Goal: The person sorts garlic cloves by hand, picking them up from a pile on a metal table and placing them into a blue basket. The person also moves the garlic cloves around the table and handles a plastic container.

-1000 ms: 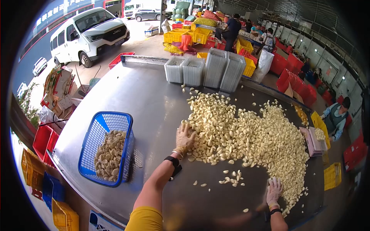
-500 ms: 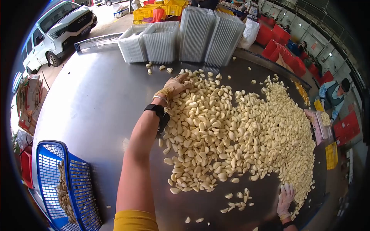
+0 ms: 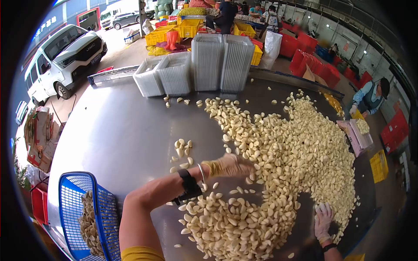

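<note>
Peeled garlic cloves [image 3: 305, 139] lie in a broad heap over the metal table [image 3: 113, 122], with a lower pile [image 3: 235, 222] nearer to me. My left hand [image 3: 233, 165], in a thin glove, reaches across the middle at the cloves' edge. Its fingers are stretched to the right and touch cloves there, with nothing seen gripped. Lower right, my right hand [image 3: 323, 219], gloved too, lies against the heap's edge with its fingers spread a little.
Stacks of clear plastic trays [image 3: 207, 63] stand at the back edge. A blue basket [image 3: 93, 213] of cloves sits lower left. A person [image 3: 370, 98] works beyond a scale-like box [image 3: 356, 137] at the right. A white van [image 3: 65, 56] is parked behind.
My left hand has swept from the heap's upper left down to the middle, pulling cloves toward me and opening a gap in the heap. My right hand has barely moved. The view has tilted up.
</note>
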Motion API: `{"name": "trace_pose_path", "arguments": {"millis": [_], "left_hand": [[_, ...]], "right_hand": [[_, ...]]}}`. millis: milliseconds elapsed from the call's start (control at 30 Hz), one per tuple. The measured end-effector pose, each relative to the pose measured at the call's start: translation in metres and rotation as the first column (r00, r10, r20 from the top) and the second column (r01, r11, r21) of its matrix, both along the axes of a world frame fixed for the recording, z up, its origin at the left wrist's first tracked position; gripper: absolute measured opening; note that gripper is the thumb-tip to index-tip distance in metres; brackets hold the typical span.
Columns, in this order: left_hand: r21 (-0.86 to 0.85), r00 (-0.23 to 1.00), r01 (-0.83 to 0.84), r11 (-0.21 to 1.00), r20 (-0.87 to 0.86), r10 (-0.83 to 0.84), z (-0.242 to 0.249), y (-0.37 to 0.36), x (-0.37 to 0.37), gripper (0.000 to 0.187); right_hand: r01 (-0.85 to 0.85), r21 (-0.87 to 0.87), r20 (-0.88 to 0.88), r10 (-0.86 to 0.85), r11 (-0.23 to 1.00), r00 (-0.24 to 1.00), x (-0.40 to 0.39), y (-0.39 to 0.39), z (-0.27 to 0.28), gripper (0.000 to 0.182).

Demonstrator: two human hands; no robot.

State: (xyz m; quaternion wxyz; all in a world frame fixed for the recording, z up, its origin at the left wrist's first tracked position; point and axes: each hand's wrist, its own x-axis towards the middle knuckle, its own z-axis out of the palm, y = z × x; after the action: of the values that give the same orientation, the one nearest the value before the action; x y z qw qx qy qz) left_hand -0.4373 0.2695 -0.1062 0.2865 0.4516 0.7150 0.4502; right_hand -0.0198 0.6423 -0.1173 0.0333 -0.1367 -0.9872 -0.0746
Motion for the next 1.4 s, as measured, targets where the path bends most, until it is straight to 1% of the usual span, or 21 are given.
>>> {"name": "trace_pose_path", "arguments": {"millis": [67, 100, 133, 233, 333, 433, 567, 667, 700, 767, 800, 833, 867, 900, 967, 1033, 1067, 1200, 1233, 1333, 1400], "left_hand": [[-0.056, 0.868, -0.496, 0.867, -0.066, 0.492, -0.002, 0.002, -0.094, 0.050], [-0.039, 0.711, -0.654, 0.755, -0.373, 0.596, 0.005, -0.003, -0.132, 0.067], [-0.026, 0.551, -0.779, 0.627, -0.506, 0.664, -0.008, -0.004, -0.174, 0.080], [-0.200, 0.430, -0.903, 0.381, -0.407, 0.806, -0.032, -0.002, -0.249, 0.087], [-0.109, 0.472, -0.852, 0.513, -0.583, 0.661, -0.048, 0.038, -0.243, 0.080], [-0.064, 0.635, -0.702, 0.709, -0.507, 0.583, -0.032, 0.044, -0.220, 0.071], [0.129, 0.902, -0.414, 0.901, -0.077, 0.425, -0.042, 0.059, -0.193, 0.050], [0.071, 0.978, -0.183, 0.981, -0.092, 0.189, -0.036, 0.073, -0.120, 0.053], [0.050, 0.980, -0.124, 0.991, 0.160, 0.115, -0.029, 0.075, -0.089, 0.053], [0.050, 0.985, 0.172, 0.984, 0.005, -0.173, -0.021, 0.075, -0.032, 0.058], [0.100, 0.912, 0.212, 0.972, 0.336, -0.234, -0.022, 0.071, 0.009, 0.064], [0.069, 0.871, 0.339, 0.938, 0.355, -0.340, -0.043, 0.070, 0.038, 0.069], [-0.126, 0.897, 0.434, 0.892, -0.026, -0.441, -0.033, 0.057, 0.068, 0.066], [-0.339, 0.746, 0.442, 0.831, -0.375, -0.550, -0.010, 0.047, 0.095, 0.064], [-0.258, 0.819, 0.363, 0.895, -0.369, -0.439, 0.011, 0.040, 0.077, 0.058], [-0.053, 0.954, 0.023, 0.998, -0.297, -0.038, 0.010, 0.048, 0.015, 0.053], [-0.030, 0.845, -0.294, 0.955, -0.476, 0.245, 0.000, 0.057, -0.029, 0.059], [-0.037, 0.578, -0.812, 0.583, -0.199, 0.792, -0.047, 0.088, -0.196, 0.095], [0.115, 0.644, -0.759, 0.641, -0.011, 0.765, -0.095, 0.100, -0.250, 0.099], [0.227, 0.802, -0.596, 0.770, 0.202, 0.562, -0.041, 0.155, -0.200, 0.091], [-0.213, 0.880, -0.413, 0.885, -0.344, 0.328, -0.011, 0.176, -0.177, 0.077]], "right_hand": [[-0.004, -0.049, -0.024, 0.003, 0.999, 1.000, -0.002, 0.001, 0.000, 0.041], [0.012, -0.044, -0.021, -0.013, 0.999, 1.000, -0.002, 0.001, 0.000, 0.041], [0.004, -0.042, -0.020, -0.004, 0.999, 1.000, -0.003, 0.000, 0.001, 0.041], [0.011, -0.035, -0.015, -0.011, 0.999, 1.000, -0.010, 0.003, 0.003, 0.040], [0.014, -0.032, -0.008, -0.014, 0.999, 1.000, -0.010, 0.001, 0.002, 0.040], [0.023, -0.051, -0.013, -0.024, 0.998, 1.000, -0.010, 0.000, 0.002, 0.040], [-0.020, -0.026, -0.043, 0.019, 0.999, 0.999, -0.009, 0.002, 0.003, 0.039], [-0.025, -0.042, -0.063, 0.023, 0.999, 0.998, -0.007, 0.000, 0.006, 0.039], [-0.032, -0.044, -0.072, 0.028, 0.999, 0.997, -0.007, 0.000, 0.006, 0.039], [-0.026, -0.038, -0.076, 0.023, 0.999, 0.997, -0.004, 0.001, 0.004, 0.039], [-0.027, -0.046, -0.075, 0.024, 0.999, 0.997, -0.001, 0.003, 0.003, 0.039], [-0.042, -0.026, -0.088, 0.039, 0.999, 0.995, -0.001, 0.006, 0.001, 0.038], [-0.052, -0.008, -0.102, 0.051, 0.999, 0.993, -0.002, 0.006, -0.001, 0.038], [-0.043, -0.016, -0.106, 0.041, 0.999, 0.994, -0.004, 0.005, -0.001, 0.038], [-0.053, -0.040, -0.107, 0.048, 0.998, 0.993, -0.004, 0.003, 0.005, 0.037], [-0.046, -0.048, -0.101, 0.041, 0.998, 0.994, -0.001, 0.001, 0.007, 0.039], [-0.040, -0.040, -0.089, 0.037, 0.998, 0.995, -0.002, 0.001, 0.007, 0.040], [-0.034, -0.041, -0.070, 0.031, 0.999, 0.997, -0.007, 0.008, 0.008, 0.041], [-0.045, -0.064, -0.055, 0.042, 0.997, 0.998, -0.007, 0.005, 0.010, 0.041], [-0.041, -0.066, -0.047, 0.038, 0.997, 0.998, -0.012, 0.005, 0.014, 0.040], [-0.050, -0.057, -0.046, 0.048, 0.997, 0.998, -0.008, 0.005, 0.013, 0.039]]}}
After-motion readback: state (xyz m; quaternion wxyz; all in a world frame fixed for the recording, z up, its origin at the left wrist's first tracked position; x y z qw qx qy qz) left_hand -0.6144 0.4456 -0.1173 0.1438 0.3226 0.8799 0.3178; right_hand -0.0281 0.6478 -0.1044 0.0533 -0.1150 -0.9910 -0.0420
